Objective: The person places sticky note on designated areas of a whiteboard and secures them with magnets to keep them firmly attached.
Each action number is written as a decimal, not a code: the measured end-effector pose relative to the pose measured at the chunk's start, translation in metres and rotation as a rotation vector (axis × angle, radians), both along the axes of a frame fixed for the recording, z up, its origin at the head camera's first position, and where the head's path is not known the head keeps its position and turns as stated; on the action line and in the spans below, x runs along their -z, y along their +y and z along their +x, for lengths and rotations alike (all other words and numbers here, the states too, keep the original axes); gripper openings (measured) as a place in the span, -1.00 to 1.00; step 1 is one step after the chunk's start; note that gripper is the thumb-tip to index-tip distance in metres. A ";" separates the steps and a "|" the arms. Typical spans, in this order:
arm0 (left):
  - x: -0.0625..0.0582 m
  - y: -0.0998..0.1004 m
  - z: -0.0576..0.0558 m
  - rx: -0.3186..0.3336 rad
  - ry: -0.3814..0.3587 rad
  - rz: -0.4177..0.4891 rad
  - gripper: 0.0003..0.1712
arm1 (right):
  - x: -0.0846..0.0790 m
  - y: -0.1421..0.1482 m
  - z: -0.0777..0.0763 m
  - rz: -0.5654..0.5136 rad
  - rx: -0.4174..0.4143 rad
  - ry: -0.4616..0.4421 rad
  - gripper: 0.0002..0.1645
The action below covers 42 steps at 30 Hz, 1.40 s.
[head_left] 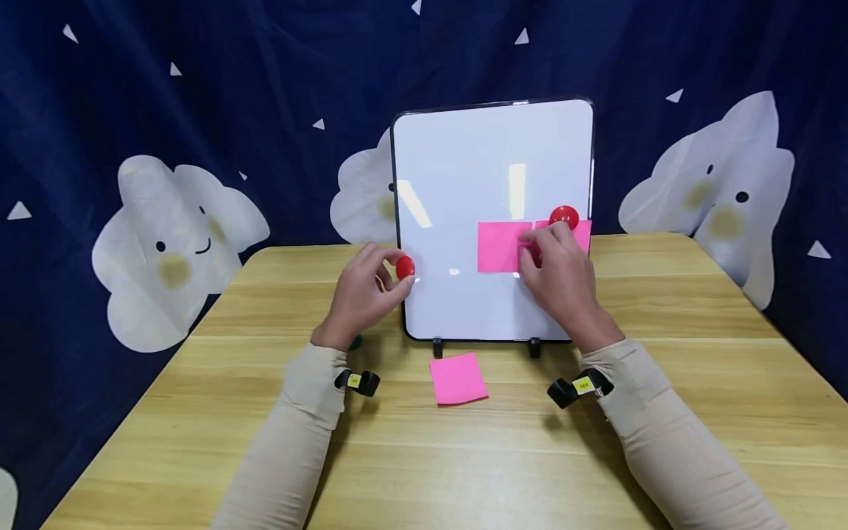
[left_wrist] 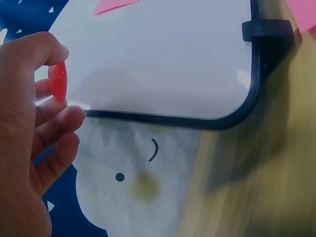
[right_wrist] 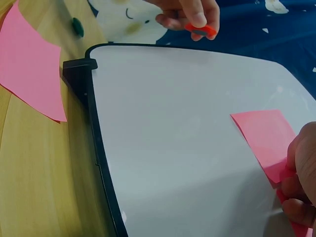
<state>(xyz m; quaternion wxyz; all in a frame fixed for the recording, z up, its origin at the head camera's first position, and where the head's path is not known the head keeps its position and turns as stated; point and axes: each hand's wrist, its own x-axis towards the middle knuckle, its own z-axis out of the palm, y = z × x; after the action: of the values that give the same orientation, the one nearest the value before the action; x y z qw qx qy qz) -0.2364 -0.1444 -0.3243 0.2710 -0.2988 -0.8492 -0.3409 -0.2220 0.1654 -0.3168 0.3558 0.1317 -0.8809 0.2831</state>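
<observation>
A whiteboard (head_left: 457,158) with a black frame stands upright on the table. My left hand (head_left: 363,291) pinches a round red magnet (head_left: 405,267) between thumb and fingers at the board's left edge; the right wrist view shows its dark underside. In front of the board's right half, my right hand (head_left: 563,276) pinches the right edge of a pink sticky note (head_left: 498,246), which lies against the white surface. Partly hidden behind that hand is a second pink sticky note (head_left: 583,234), with another red magnet (head_left: 564,215) at its top edge.
Two black feet, one a clip-like foot (head_left: 437,348), hold up the board. A third pink note (head_left: 458,379) lies on the wooden table (head_left: 424,464) before it. A small green disc (right_wrist: 77,27) lies near my left wrist. Behind hangs a dark blue curtain (head_left: 278,66) with clouds.
</observation>
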 end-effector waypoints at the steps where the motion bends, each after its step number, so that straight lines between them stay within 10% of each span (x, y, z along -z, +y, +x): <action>1: 0.000 0.002 0.000 0.010 0.001 0.004 -0.65 | 0.000 0.000 0.000 -0.001 0.000 0.001 -0.67; 31: 0.001 0.052 -0.001 0.228 0.022 0.101 -0.64 | 0.002 0.001 0.000 0.003 0.002 0.009 -0.69; 42: -0.003 0.065 0.003 0.133 0.035 0.071 -0.65 | 0.001 0.001 0.000 0.002 -0.005 0.020 -0.69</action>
<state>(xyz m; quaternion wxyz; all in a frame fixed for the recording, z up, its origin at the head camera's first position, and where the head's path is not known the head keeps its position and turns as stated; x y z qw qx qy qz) -0.2337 -0.0798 -0.3211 0.2732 -0.3506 -0.8099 -0.3827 -0.2223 0.1664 -0.3181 0.3638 0.1369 -0.8773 0.2817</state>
